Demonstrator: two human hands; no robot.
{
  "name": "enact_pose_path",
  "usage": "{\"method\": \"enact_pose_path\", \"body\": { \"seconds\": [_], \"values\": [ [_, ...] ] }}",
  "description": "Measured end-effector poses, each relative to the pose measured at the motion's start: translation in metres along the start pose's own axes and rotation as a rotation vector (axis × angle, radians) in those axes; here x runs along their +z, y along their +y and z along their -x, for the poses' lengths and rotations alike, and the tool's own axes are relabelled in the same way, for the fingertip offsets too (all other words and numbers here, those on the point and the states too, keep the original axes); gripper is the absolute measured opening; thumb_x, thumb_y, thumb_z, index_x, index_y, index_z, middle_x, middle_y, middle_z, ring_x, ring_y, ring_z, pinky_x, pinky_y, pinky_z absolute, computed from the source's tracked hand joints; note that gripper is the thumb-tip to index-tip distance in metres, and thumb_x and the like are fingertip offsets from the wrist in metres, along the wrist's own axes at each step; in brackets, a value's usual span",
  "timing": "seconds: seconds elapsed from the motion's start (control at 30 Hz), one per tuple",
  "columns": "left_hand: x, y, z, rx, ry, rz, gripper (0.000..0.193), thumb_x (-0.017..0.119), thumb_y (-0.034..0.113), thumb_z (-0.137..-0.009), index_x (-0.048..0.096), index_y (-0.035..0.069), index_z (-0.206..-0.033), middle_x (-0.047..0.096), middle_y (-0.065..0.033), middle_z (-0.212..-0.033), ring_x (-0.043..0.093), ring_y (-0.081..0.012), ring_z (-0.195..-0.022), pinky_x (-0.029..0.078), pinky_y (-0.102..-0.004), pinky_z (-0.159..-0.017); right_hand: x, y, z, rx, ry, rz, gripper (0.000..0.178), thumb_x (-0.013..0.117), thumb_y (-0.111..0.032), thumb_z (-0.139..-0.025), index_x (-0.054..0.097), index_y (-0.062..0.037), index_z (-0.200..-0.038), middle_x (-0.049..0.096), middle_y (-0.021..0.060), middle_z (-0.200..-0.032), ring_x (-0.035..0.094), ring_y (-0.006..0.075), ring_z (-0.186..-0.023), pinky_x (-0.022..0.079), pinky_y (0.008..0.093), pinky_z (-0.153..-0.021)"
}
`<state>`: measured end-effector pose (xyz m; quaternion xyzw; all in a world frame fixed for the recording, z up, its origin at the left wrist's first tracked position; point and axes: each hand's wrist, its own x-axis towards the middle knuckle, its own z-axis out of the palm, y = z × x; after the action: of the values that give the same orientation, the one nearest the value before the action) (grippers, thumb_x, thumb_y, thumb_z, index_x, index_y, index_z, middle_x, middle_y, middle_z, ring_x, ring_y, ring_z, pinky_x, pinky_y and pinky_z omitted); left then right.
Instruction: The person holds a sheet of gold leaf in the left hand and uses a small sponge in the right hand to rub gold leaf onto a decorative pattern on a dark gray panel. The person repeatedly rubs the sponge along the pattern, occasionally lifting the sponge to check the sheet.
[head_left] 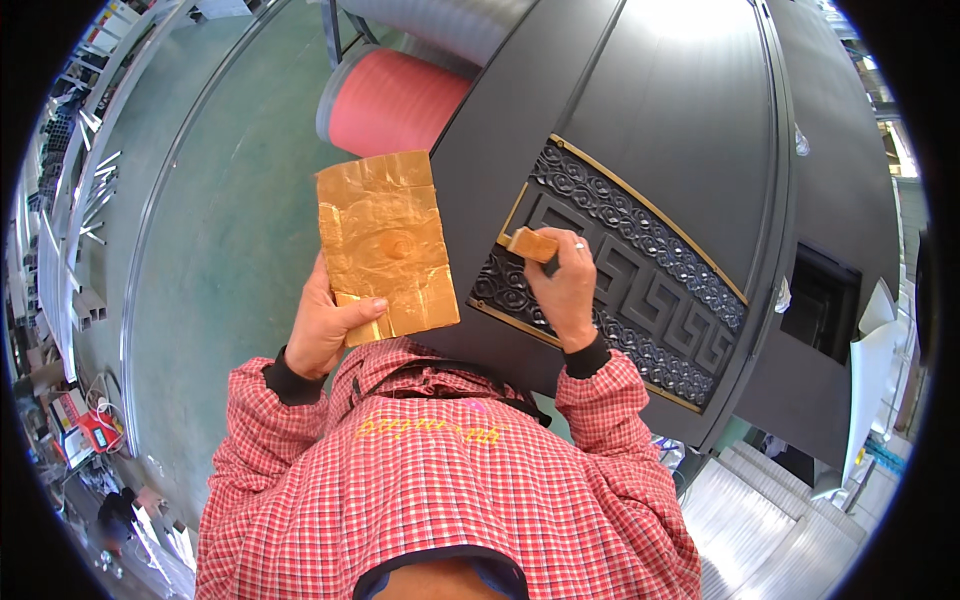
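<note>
My left hand (pixel 322 328) grips the lower left edge of a flat gold-coloured sheet (pixel 388 215), thumb on top. The sheet is creased and shiny, with a darker round smear near its middle. Between the fingers and thumb of my right hand (pixel 568 288) is a small gold-stained sponge block (pixel 533 245). It is at the left end of a decorated dark panel (pixel 625 275), by a short gold strip; whether it touches cannot be seen. The panel carries a raised key pattern between two bands of scrollwork, with gold borders (pixel 650 203) along its long sides.
The decorated panel is part of a large dark grey door leaf (pixel 690 110). Beyond its left edge lies a pink wrapped roll (pixel 395 100), beside a clear film roll (pixel 450 22). A rectangular opening (pixel 820 300) shows at right. Metal profiles (pixel 95 200) lie along the far left.
</note>
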<state>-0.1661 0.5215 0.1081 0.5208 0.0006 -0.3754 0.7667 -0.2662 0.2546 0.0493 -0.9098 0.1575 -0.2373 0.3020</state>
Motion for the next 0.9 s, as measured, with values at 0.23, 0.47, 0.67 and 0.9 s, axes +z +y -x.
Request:
{"method": "enact_pose_path", "body": {
  "seconds": [0.23, 0.47, 0.67, 0.9],
  "values": [
    [0.009, -0.006, 0.002, 0.001, -0.029, 0.011, 0.074, 0.066, -0.011, -0.075, 0.034, 0.005, -0.140, 0.053, -0.0092, -0.130, 0.055, -0.0203, -0.117, 0.046, -0.0368, -0.101, -0.028, 0.011, 0.006, 0.066, -0.041, 0.162, 0.029, 0.070, -0.002, -0.064, 0.060, -0.0067, -0.091, 0.062, 0.0091, -0.086, 0.059, 0.0317, -0.084, 0.046, 0.0406, -0.079],
    [0.024, -0.026, -0.003, -0.012, -0.110, -0.015, 0.075, 0.068, -0.009, -0.075, 0.033, 0.005, -0.141, 0.051, -0.0082, -0.132, 0.052, -0.0194, -0.120, 0.044, -0.0361, -0.102, -0.040, -0.054, -0.007, 0.095, -0.048, -0.343, 0.032, 0.072, 0.002, -0.068, 0.062, -0.0048, -0.098, 0.066, 0.0096, -0.095, 0.063, 0.0270, -0.090, 0.051, 0.0334, -0.076],
    [0.035, -0.030, -0.004, -0.002, -0.167, -0.105, 0.075, 0.065, -0.009, -0.074, 0.032, 0.003, -0.141, 0.051, -0.0071, -0.131, 0.051, -0.0172, -0.121, 0.041, -0.0341, -0.104, -0.038, -0.064, -0.008, -0.155, -0.187, -0.054, 0.036, 0.071, -0.001, -0.062, 0.062, -0.0086, -0.095, 0.065, 0.0079, -0.094, 0.060, 0.0309, -0.093, 0.043, 0.0412, -0.092],
    [0.037, -0.030, -0.008, 0.011, -0.196, -0.150, 0.074, 0.064, -0.010, -0.075, 0.031, 0.002, -0.140, 0.051, -0.0076, -0.130, 0.051, -0.0172, -0.120, 0.041, -0.0339, -0.104, -0.043, -0.070, -0.004, -0.173, -0.155, -0.068, 0.037, 0.072, -0.003, -0.060, 0.063, -0.0096, -0.094, 0.065, 0.0068, -0.090, 0.061, 0.0285, -0.091, 0.044, 0.0399, -0.090]
  ]
}}
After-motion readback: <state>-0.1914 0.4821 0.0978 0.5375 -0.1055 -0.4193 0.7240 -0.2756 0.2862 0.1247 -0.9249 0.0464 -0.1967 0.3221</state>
